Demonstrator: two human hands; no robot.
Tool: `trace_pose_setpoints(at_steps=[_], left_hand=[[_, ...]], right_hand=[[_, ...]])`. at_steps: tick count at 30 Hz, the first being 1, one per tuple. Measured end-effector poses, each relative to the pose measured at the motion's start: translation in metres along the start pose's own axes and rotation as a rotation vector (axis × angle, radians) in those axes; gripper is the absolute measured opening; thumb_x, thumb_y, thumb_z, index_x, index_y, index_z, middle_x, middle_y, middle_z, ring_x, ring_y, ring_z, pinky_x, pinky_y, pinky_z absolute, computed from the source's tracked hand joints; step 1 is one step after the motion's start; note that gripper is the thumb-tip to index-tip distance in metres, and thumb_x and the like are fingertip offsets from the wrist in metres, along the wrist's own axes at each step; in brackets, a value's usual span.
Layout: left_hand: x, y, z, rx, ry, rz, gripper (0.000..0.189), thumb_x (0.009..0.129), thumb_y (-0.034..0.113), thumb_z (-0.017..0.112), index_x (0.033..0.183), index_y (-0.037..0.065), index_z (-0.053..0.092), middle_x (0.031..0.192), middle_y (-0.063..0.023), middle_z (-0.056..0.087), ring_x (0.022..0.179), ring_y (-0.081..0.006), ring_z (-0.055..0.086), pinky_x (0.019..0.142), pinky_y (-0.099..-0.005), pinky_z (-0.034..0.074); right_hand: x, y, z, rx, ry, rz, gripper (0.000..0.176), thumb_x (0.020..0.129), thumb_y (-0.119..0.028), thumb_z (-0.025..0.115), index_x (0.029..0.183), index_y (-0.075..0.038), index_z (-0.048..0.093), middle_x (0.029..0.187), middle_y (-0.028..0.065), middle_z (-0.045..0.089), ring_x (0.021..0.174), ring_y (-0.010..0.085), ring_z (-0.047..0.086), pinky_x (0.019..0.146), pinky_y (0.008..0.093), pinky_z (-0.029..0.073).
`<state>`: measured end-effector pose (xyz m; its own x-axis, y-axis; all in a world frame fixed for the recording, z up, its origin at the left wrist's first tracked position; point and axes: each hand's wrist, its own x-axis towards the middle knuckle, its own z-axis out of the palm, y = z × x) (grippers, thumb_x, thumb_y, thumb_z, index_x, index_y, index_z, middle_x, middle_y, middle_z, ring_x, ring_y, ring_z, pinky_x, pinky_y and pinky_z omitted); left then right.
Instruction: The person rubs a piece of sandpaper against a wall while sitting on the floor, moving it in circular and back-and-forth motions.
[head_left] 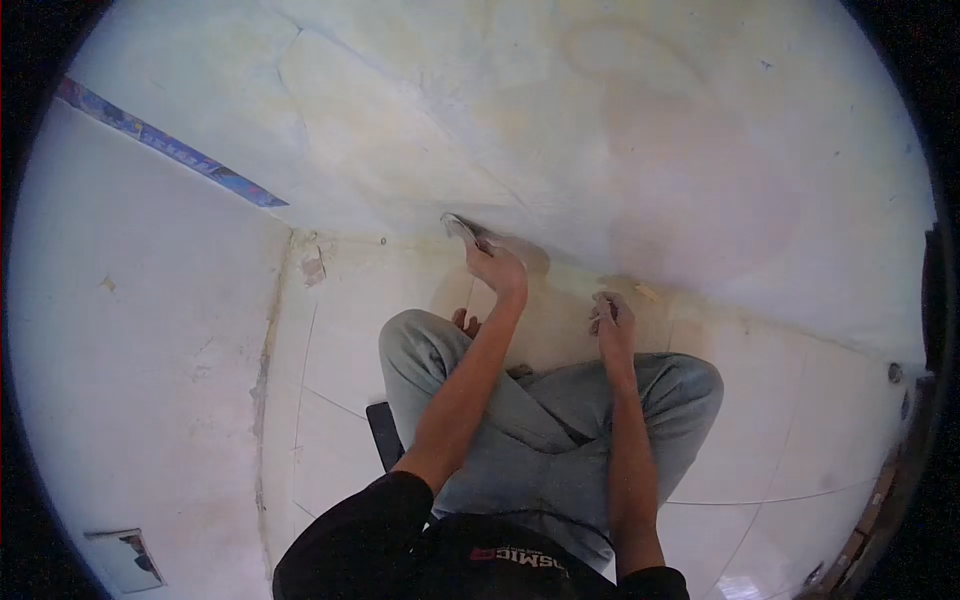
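Note:
My left hand is closed around a thin, bent grey sheet that looks like sandpaper. It presses the sheet against the lower part of the pale wall, just above the floor. The fingers behind the sheet are partly hidden. My right hand is over the floor in front of my right knee, its dusty fingers curled together. Whether anything small sits inside that hand is hidden. A small yellowish scrap lies near it by the foot of the wall.
My crossed legs in grey trousers rest on the light tiled floor. A second wall stands at left, with a blue printed strip along the corner. A dark flat object shows beside my left leg.

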<state>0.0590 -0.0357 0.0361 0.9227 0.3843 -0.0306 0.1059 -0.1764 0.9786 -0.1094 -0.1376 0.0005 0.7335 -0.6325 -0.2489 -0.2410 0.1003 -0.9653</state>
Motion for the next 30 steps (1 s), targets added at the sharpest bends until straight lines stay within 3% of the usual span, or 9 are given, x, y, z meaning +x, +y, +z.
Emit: trace_pose_setpoints(at_steps=[3,5,8,14,17,20,27,29,30], left_hand=[[-0.024,0.036,-0.010,-0.003,-0.167,0.188,0.062,0.088,-0.015,0.037,0.149,-0.003,0.031,0.144,-0.0286,0.043,0.124,-0.0355,0.052,0.104,-0.0351,0.037],[-0.021,0.024,0.004,-0.028,0.048,0.531,0.058,0.088,-0.013,0.038,0.146,-0.006,0.034,0.132,-0.0291,0.054,0.116,-0.0381,0.056,0.101,-0.0368,0.040],[-0.010,0.018,0.010,0.102,0.184,0.655,0.057,0.090,-0.012,0.040,0.146,-0.006,0.034,0.133,-0.0285,0.054,0.115,-0.0375,0.057,0.098,-0.0343,0.041],[0.013,0.002,0.000,0.083,0.039,0.296,0.051,0.089,-0.010,0.041,0.140,-0.012,0.039,0.136,-0.0288,0.052,0.119,-0.0357,0.056,0.100,-0.0333,0.041],[-0.041,0.018,0.004,-0.043,-0.001,0.518,0.043,0.093,-0.005,0.042,0.134,-0.013,0.046,0.123,-0.0273,0.061,0.111,-0.0345,0.060,0.096,-0.0346,0.043],[0.013,-0.011,0.016,0.030,0.147,0.424,0.044,0.096,-0.002,0.041,0.139,-0.011,0.041,0.129,-0.0254,0.058,0.114,-0.0300,0.059,0.094,-0.0304,0.042],[-0.003,0.017,-0.008,0.149,-0.102,0.490,0.053,0.093,-0.006,0.041,0.145,-0.010,0.030,0.142,-0.0292,0.046,0.127,-0.0384,0.050,0.101,-0.0325,0.038],[0.051,-0.013,-0.001,-0.202,-0.100,0.075,0.050,0.094,-0.005,0.041,0.142,-0.014,0.032,0.140,-0.0305,0.047,0.126,-0.0386,0.050,0.101,-0.0315,0.037],[0.015,0.031,-0.006,-0.114,-0.087,0.202,0.048,0.095,-0.004,0.041,0.140,-0.016,0.033,0.140,-0.0327,0.045,0.124,-0.0380,0.051,0.102,-0.0325,0.037]], right_hand=[[0.001,-0.002,0.001,0.000,0.006,0.037,0.024,0.099,-0.021,0.053,0.105,0.000,0.063,0.074,0.0037,0.059,0.060,0.0103,0.054,0.055,0.0273,0.045],[-0.002,-0.009,0.003,0.043,-0.011,0.017,0.024,0.099,-0.021,0.054,0.105,0.000,0.063,0.074,0.0039,0.059,0.060,0.0099,0.053,0.055,0.0268,0.045],[-0.003,-0.003,0.001,0.045,-0.018,0.025,0.024,0.099,-0.021,0.054,0.104,0.000,0.062,0.073,0.0040,0.059,0.059,0.0099,0.053,0.054,0.0268,0.044],[0.000,-0.008,-0.004,0.071,0.007,0.006,0.024,0.099,-0.022,0.053,0.106,0.000,0.062,0.074,0.0044,0.059,0.059,0.0102,0.053,0.053,0.0276,0.044],[0.001,-0.002,0.004,0.036,-0.009,-0.009,0.024,0.099,-0.021,0.053,0.107,0.000,0.062,0.074,0.0045,0.059,0.059,0.0103,0.053,0.053,0.0278,0.044],[-0.004,0.000,0.003,0.010,-0.034,-0.007,0.024,0.099,-0.022,0.054,0.107,0.000,0.062,0.073,0.0043,0.059,0.059,0.0100,0.053,0.053,0.0273,0.043],[0.003,-0.005,-0.005,0.150,0.090,0.034,0.021,0.100,-0.018,0.052,0.103,0.000,0.063,0.074,0.0033,0.057,0.059,0.0083,0.052,0.052,0.0249,0.043],[-0.007,-0.003,-0.011,0.056,0.063,0.058,0.022,0.100,-0.018,0.052,0.103,0.000,0.063,0.074,0.0031,0.057,0.058,0.0079,0.051,0.052,0.0252,0.043],[-0.008,-0.006,-0.013,0.060,0.079,0.059,0.022,0.100,-0.018,0.052,0.103,0.000,0.063,0.074,0.0031,0.057,0.058,0.0079,0.051,0.052,0.0252,0.043]])
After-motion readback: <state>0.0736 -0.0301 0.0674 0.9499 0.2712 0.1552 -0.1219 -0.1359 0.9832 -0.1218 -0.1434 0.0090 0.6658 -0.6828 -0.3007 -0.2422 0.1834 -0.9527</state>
